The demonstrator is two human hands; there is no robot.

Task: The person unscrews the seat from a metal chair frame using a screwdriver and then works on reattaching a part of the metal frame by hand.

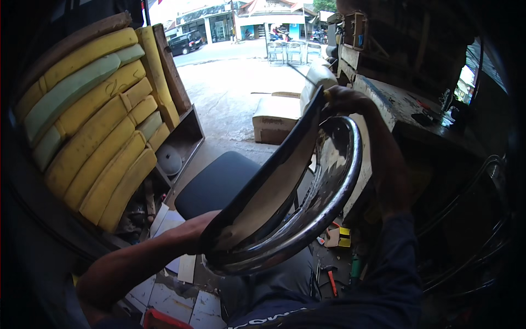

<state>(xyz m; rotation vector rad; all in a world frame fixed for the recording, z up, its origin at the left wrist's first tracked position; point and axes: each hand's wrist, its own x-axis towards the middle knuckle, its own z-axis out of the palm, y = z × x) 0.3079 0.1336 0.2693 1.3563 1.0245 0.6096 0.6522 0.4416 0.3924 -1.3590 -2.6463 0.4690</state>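
Tilted in front of me is a chair panel, with a pale bare face and black covering wrapped round its edge. Beside it, on the right, a curved chrome chair frame overlaps its lower end. My left hand grips the panel's lower left edge, its fingers hidden behind the panel. At the far upper tip my right hand is closed on the panel. Something small and yellow shows by its fingers, and a thin dark rod sticks out beyond; I cannot make out what they are.
A black cushioned seat stands beyond the panel. Yellow and green foam pieces are stacked at left. A cluttered workbench runs along the right. On the floor lie a red-handled hammer and a small yellow box.
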